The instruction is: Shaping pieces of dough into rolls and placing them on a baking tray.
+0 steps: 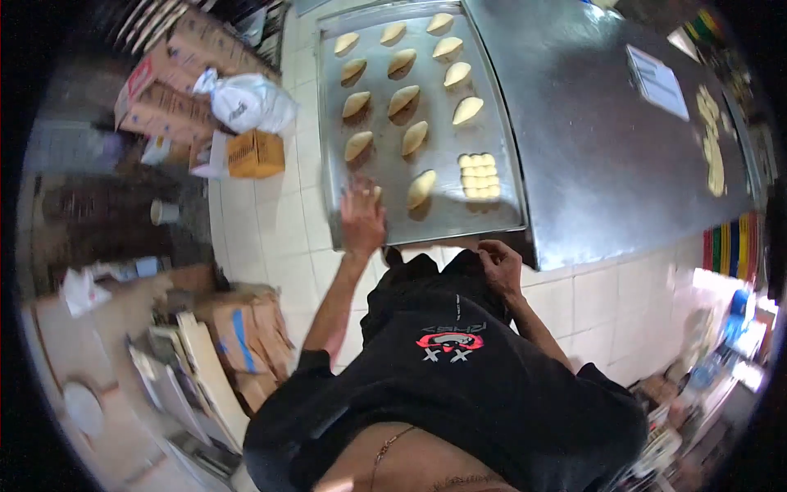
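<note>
A large metal baking tray [512, 217] lies in front of me, with rows of pointed oval dough pieces [421, 189] spread over it. Near its front right part sits a block of small round dough balls [479, 176] pressed together. My left hand [361, 220] reaches over the tray's near left corner, its fingers on a dough piece [377, 193]. The hand covers most of that piece and is slightly blurred. Close to the tray's front edge, my right hand [499, 266] hangs beside my dark clothing with fingers curled; what is inside them, if anything, is hidden.
A dark worktop [607, 164] adjoins the tray on the right. On it lie a white rectangular object [657, 82] and a strip of dough [714, 164]. Cardboard boxes [168, 94], a white plastic bag [252, 102] and a small brown box [256, 154] stand to the left.
</note>
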